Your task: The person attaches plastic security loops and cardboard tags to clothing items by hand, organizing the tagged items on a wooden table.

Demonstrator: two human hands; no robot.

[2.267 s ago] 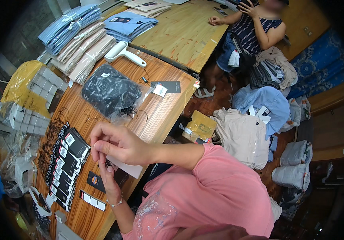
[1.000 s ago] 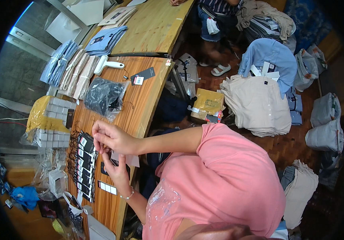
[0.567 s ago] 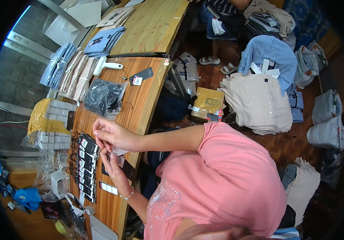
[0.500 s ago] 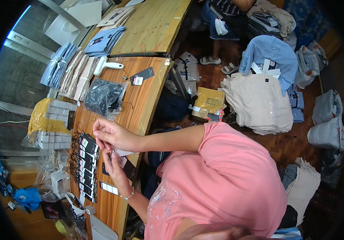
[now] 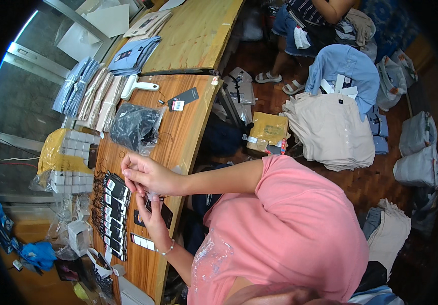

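At the table's near side, my left hand, with a beaded bracelet at its wrist, is closed with the thumb pressed over a black hang tag. Just above it, my right hand is pinched closed with the fingertips together. What lies between those fingertips is too small to make out. A small pale piece shows between the two hands. Beside them lies a long row of black hang tags with white labels and black strings. A strip of white stickers lies near my left wrist.
Farther up the wooden table lie a bag of black strings, a white lint roller and folded shirts. White boxes stand along the window side. Another person stands beyond clothing piles on the right.
The hands stay close together with slight finger movement, and the black tag by my left hand has shifted a little. The other person has moved slightly to the right.
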